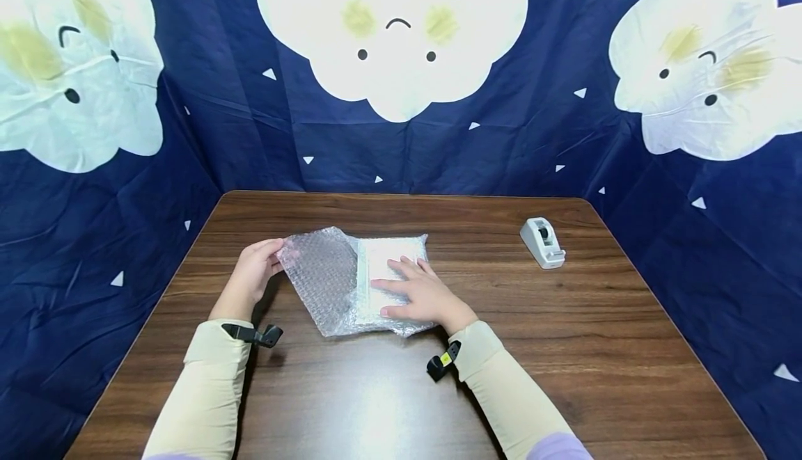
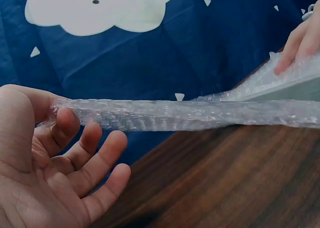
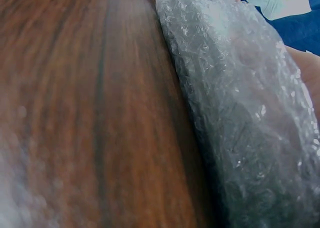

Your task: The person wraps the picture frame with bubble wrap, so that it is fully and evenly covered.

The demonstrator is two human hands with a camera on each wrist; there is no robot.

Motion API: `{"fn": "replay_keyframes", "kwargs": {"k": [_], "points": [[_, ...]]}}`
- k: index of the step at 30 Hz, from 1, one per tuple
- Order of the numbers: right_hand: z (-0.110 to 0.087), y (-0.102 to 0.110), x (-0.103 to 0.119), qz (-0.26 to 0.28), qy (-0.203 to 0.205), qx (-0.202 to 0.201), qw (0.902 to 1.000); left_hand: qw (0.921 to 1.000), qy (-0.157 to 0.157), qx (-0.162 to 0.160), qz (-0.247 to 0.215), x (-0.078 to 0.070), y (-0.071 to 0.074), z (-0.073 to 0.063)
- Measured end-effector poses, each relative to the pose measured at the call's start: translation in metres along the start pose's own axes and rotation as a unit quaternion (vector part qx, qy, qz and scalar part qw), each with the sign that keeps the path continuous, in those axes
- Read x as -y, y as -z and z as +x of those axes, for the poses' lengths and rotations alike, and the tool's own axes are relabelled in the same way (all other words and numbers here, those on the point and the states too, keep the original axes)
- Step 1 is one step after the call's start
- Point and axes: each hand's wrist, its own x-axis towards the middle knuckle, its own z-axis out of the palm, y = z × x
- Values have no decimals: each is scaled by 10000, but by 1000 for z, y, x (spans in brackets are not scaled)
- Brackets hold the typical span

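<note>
A sheet of bubble wrap lies around a flat, white, rectangular object near the middle of the table. What kind of object it is cannot be made out. My left hand pinches the wrap's raised left corner between thumb and index finger; in the left wrist view the wrap stretches away from that pinch, the other fingers loosely bent. Spread out over the white object, my right hand rests on it with its fingers apart. In the right wrist view, bubble wrap covers the object's near side and hides part of the hand.
A white tape dispenser stands at the back right of the brown wooden table. Dark blue cloth with white clouds hangs behind the table and along both sides.
</note>
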Motion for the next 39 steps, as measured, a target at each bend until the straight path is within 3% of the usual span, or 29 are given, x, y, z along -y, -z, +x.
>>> {"fn": "replay_keyframes", "kwargs": {"k": [6,11,18,24,28,31,36,39], "points": [[0,0,-1,-76,-3,36,10000,9993,-86,183,-304,-1,-4,1],[1,1,-1,-174,-47,94,9998,9980,-342,520,-58,-13,-21,6],[1,2,0,-160,-50,84,9998,9923,-374,807,867,-35,-66,17],[1,1,-1,-100,-98,89,9999,9777,-279,1102,1768,-43,-115,25],[0,1,-3,-12,-65,-45,10000,9706,-247,1284,2020,-36,-145,31],[0,0,-4,45,8,-178,9998,9679,-261,1527,1978,-23,-158,37],[2,-5,-9,359,134,-402,9985,9696,-247,1861,1567,5,-164,46],[2,-9,-12,898,189,-812,9925,9675,-295,1903,1637,24,-164,49]]}}
